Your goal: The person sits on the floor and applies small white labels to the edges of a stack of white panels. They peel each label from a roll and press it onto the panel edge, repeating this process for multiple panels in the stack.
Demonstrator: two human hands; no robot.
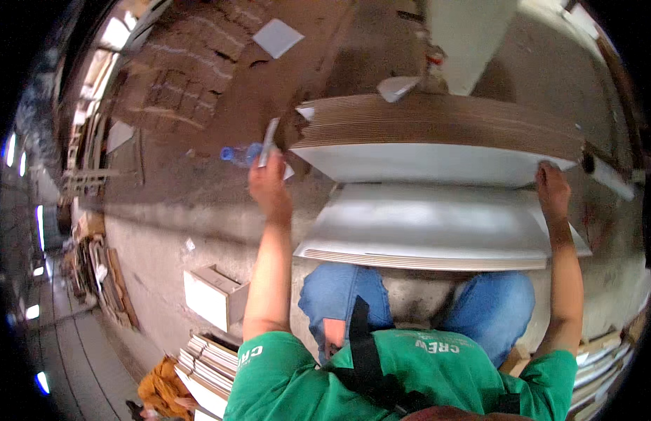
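Observation:
Between my arms are white-faced cardboard sheets in two groups. The farther stack (438,130) shows many brown edges, with a white face towards me. Nearer, a smaller pile of white sheets (431,217) lies just beyond my knees. My left hand (271,191) is raised off the stack's left end, closed on a thin white strip (269,137) that points away from me. At the right end, my right hand (553,188) is closed at the edge of the farther stack's white face, its fingertips partly hidden.
Beyond my left hand lies a clear plastic bottle (243,154) with a blue cap. A white-sided box (215,298) stands left of my knees, with stacked panels (203,368) behind it. A white roll (609,177) is at the right. Flattened brown cardboard (185,70) covers the far left floor.

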